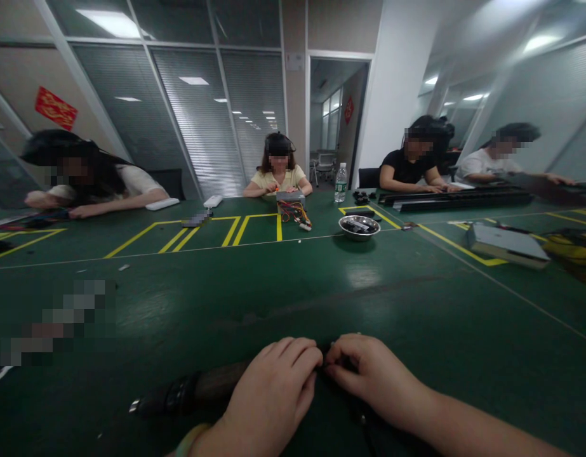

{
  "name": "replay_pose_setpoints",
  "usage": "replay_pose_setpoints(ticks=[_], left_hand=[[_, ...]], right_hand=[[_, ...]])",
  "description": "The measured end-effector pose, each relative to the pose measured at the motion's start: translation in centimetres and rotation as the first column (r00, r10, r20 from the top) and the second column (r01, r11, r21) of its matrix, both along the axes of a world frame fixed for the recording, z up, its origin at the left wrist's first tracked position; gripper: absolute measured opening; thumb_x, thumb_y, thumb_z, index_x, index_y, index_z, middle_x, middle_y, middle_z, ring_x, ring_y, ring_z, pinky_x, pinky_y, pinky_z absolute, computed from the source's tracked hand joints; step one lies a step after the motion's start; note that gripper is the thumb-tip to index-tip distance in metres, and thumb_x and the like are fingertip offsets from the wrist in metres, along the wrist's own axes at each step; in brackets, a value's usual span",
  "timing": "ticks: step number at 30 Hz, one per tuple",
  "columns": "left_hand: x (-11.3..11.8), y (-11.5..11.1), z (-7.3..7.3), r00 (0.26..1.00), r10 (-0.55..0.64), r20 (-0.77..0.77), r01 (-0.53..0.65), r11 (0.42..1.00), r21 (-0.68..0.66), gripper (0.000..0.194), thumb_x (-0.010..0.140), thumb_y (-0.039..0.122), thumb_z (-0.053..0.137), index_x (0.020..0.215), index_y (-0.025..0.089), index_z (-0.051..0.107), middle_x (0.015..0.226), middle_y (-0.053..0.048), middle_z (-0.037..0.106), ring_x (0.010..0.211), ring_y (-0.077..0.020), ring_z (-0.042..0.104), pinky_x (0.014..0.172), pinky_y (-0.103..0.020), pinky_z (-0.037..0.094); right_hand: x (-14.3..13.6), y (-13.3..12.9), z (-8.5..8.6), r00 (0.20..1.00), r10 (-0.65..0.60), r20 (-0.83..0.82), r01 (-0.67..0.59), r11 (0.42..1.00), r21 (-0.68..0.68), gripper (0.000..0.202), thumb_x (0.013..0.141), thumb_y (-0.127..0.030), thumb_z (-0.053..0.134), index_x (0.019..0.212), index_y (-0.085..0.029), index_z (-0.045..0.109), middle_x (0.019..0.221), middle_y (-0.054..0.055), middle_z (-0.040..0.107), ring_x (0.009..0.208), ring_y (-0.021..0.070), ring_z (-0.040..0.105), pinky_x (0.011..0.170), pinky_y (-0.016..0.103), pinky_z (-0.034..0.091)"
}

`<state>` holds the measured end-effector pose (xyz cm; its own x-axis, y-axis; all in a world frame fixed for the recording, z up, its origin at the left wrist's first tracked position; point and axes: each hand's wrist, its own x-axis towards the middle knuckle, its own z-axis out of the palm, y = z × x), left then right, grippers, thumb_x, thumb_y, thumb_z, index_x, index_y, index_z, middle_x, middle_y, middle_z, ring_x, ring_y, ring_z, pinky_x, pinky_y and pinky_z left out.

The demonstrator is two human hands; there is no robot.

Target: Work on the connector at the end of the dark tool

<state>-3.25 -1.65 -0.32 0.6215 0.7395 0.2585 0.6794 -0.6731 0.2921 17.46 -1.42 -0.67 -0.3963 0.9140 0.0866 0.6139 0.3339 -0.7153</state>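
A dark, roughly cylindrical tool [216, 384] with ribbed rings and a shiny metal tip lies on the green table, pointing left. My left hand [273, 387] is closed over its right end, which the fingers cover. Close beside it, my right hand [369, 368] pinches at a small dark part between the two hands, too hidden to name. The fingertips of both hands almost meet there. Below my right hand, a dark cord-like shape [364, 422] shows dimly on the table.
A metal bowl [359, 233] of dark parts stands ahead, with a water bottle [340, 183] behind it. A grey box with coloured wires [291, 202] is before a person opposite. A metal case [506, 244] lies right; a blurred strip-like object [59, 324] lies left.
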Motion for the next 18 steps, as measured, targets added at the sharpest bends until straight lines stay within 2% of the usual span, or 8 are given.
replay_pose_setpoints(ticks=[10, 18], left_hand=[[-0.1, 0.9, 0.7, 0.999, -0.036, -0.038, 0.039, 0.996, 0.078, 0.02, 0.083, 0.014, 0.058, 0.102, 0.021, 0.056, 0.104, -0.002, 0.061, 0.097, -0.019, 0.056, 0.089, -0.036, 0.046], [0.2, 0.2, 1.3, 0.995, -0.027, -0.096, 0.045, 0.981, 0.188, 0.015, 0.087, 0.02, 0.058, 0.101, 0.018, 0.055, 0.099, -0.004, 0.062, 0.096, -0.0184, 0.058, 0.085, -0.033, 0.046]], right_hand=[[0.1, 0.7, -0.6, 0.997, -0.003, -0.079, 0.004, 1.0, 0.019, 0.008, 0.084, -0.023, 0.06, 0.081, -0.02, 0.067, 0.075, -0.002, 0.064, 0.07, 0.0129, 0.057, 0.064, 0.022, 0.039], [0.3, 0.8, -0.5, 0.998, 0.045, -0.04, -0.042, 0.998, 0.052, 0.016, 0.086, -0.03, 0.055, 0.082, -0.021, 0.067, 0.08, -0.001, 0.067, 0.075, 0.0155, 0.06, 0.068, 0.025, 0.041]])
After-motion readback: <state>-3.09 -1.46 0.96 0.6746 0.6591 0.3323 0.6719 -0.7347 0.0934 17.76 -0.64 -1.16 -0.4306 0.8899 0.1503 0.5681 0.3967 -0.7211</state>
